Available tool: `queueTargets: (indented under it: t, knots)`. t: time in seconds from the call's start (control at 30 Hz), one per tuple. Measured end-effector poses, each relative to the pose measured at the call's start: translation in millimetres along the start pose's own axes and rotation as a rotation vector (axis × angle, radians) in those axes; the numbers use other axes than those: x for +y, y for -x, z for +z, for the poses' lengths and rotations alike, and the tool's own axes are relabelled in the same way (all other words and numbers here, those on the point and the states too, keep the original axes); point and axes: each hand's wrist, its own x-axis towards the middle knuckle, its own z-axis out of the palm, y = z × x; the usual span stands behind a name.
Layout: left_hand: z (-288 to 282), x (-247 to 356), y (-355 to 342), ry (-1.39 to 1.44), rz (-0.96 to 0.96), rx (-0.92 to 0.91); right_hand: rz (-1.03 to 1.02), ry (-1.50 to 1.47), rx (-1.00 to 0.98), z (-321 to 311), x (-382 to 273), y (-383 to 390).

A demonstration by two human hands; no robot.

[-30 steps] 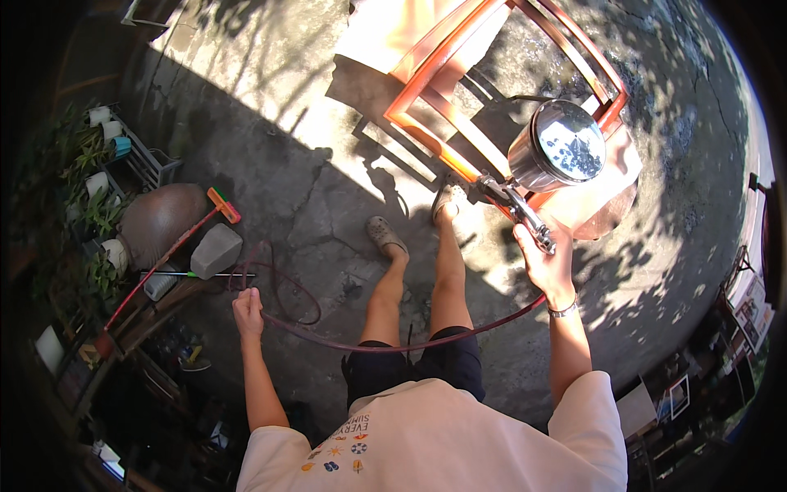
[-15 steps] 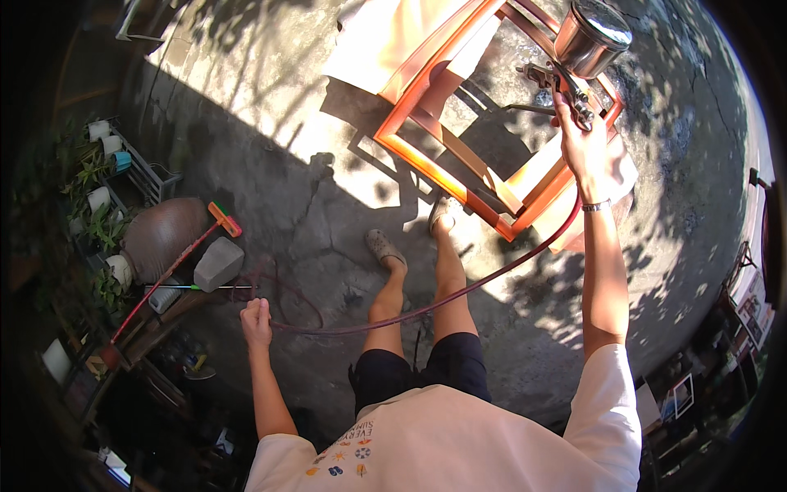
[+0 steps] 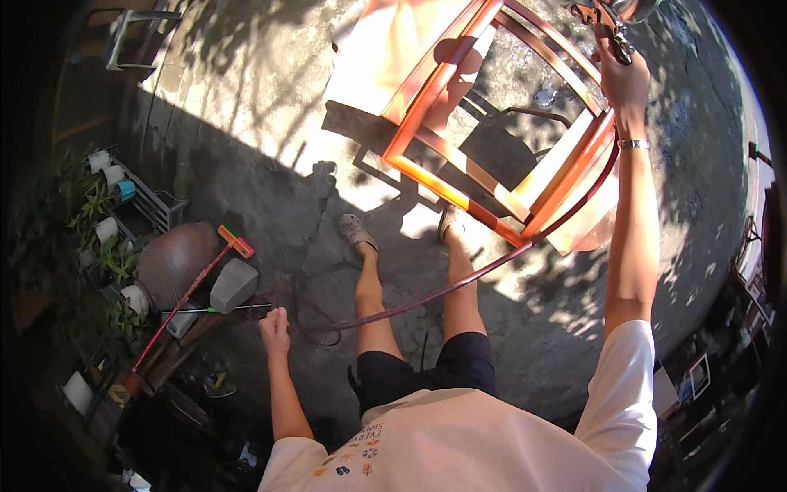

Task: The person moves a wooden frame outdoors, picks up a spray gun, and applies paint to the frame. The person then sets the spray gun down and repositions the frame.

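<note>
The orange frame (image 3: 443,191) lies nearer the right hand (image 3: 625,84), wrapped round a spray gun (image 3: 619,41) — the left hand (image 3: 275,321) clenches a hose (image 3: 459,283).

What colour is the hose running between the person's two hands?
Dark red, almost maroon; the hose shows best in the head view.

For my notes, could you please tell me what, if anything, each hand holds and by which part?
The right hand holds a spray gun by its handle; the left hand grips the dark red hose partway along.

Pale T-shirt (image 3: 467,439), dark shorts (image 3: 467,363) and beige clogs (image 3: 357,232) are worn.
</note>
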Motion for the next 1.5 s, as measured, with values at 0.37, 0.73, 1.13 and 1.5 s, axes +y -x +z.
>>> queueTargets:
  t: [0.37,0.73,1.13,1.5]
  knots:
    - [-113,-86,-166,-0.076,0.239,-0.126,0.398,-0.335,-0.575,-30,-132,352]
    - [-207,-4,-307,0.277,0.417,-0.220,0.863,-0.534,0.465,-20,-161,582]
    - [-115,7,-228,-0.195,0.694,-0.613,0.883,-0.104,1.051,-87,-3,699]
    - [-169,3,-276,-0.260,0.675,-0.546,0.972,-0.290,1.053,20,-32,685]
